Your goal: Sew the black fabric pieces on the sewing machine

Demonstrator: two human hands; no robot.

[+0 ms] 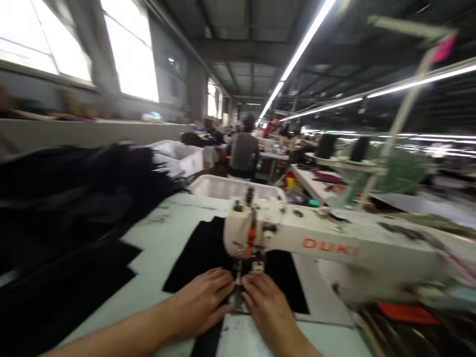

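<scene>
Black fabric piece lies under our left hand and right hand, fingers flat and pressed down, not pinching, steadying it at the sewing machine needle.

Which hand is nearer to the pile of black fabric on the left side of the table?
Left. The left hand lies flat on the black cloth at the needle, on the side toward the pile of black fabric. The right hand lies beside it, farther from the pile.
</scene>
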